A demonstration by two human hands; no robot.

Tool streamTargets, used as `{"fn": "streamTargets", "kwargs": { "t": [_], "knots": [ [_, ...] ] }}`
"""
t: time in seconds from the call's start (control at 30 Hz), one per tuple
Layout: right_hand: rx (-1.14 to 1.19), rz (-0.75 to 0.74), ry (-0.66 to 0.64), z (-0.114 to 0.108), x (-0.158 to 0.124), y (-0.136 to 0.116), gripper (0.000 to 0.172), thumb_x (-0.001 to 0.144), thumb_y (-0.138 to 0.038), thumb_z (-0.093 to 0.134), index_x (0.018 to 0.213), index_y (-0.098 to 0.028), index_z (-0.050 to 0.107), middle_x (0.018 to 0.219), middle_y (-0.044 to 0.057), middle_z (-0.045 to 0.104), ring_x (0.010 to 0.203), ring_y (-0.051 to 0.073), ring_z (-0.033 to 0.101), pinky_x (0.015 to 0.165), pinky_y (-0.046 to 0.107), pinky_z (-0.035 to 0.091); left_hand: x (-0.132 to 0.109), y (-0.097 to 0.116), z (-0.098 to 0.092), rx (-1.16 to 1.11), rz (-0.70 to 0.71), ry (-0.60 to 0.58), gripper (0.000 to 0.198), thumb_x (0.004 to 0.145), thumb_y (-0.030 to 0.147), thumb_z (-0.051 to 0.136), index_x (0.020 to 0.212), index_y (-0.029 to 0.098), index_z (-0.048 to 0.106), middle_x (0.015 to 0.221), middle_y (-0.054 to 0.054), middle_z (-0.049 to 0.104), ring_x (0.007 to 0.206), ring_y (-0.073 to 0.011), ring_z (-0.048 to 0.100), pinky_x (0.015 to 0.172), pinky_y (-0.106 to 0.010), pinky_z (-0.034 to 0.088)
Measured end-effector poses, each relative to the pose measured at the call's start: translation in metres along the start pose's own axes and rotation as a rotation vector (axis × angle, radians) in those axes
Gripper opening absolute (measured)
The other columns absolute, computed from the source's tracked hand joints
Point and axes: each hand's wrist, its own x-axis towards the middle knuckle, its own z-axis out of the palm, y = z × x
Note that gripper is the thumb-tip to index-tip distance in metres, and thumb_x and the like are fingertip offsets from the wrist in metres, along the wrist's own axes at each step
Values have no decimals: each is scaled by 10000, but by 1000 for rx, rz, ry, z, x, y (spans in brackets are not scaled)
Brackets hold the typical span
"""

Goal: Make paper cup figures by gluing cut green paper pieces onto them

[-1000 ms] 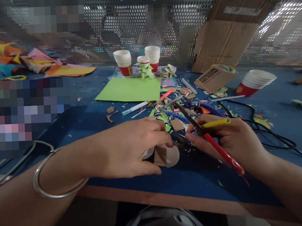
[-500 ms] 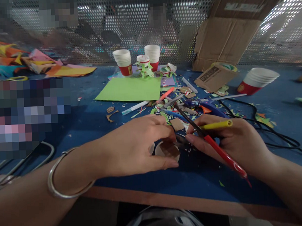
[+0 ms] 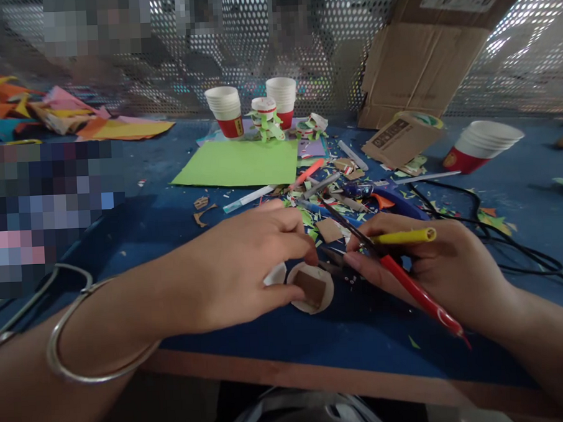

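Note:
My left hand is over the table with its fingers curved and its thumb apart from them. The thumb tip overlaps a round pale disc that has a brown cardboard rectangle on it. Part of a small white piece shows beside the thumb. In my right hand is a slim tool with a red handle and a long dark front end. A yellow tube-like piece sticks out at the same fingers. Dark blurred metal lies between the hands; its kind is unclear.
Behind the hands lie paper scraps, pens and a cardboard square. Green paper and stacked paper cups stand farther back. A black cable curls at the right, near more cups. A cardboard box leans at the back.
My left hand has drawn back to the left, uncovering more of the disc and its cardboard rectangle. My right hand has stayed nearly still with the red-handled tool.

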Motion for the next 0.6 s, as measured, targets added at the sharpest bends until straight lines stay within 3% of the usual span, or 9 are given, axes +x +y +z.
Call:
{"fn": "streamTargets", "kwargs": {
  "t": [0.13,0.3,0.37,0.5,0.6],
  "knots": [
    [-9,-37,-35,-1,0,2,130,922,-305,700,854,-197,674,780,0,721,646,130,641,586,224,471,0,0,4,-33,14,-40,249,854,272,744,1096,225,704,1150,-68,647,1136,-266,595,977,-380,459],
    [-27,-43,-41,-2,-1,0,143,926,-315,692,845,-199,668,759,-3,710,636,130,634,581,227,466,2,3,10,-77,27,-8,447,839,225,726,1263,232,584,1283,-77,640,1227,-274,576,1049,-394,439],
    [-11,-32,-58,-2,-1,-1,131,924,-303,696,854,-195,671,766,-2,711,646,132,638,589,226,468,4,4,11,-97,25,-17,441,824,175,700,1245,228,579,1264,-65,659,1202,-262,593,1040,-383,441],
    [17,-38,-45,-2,-1,0,111,871,-244,757,848,-205,655,793,-14,696,681,134,633,623,221,479,7,5,12,-144,11,-73,252,818,87,608,1024,228,633,1084,-22,714,1099,-233,624,943,-342,464],
    [-26,-60,-13,-2,-1,2,120,860,-238,764,832,-221,649,768,-23,674,651,130,608,599,223,474,6,5,13,-168,-9,-57,316,829,89,609,1110,234,626,1100,-19,719,1130,-221,627,961,-329,461]
  ]
}}
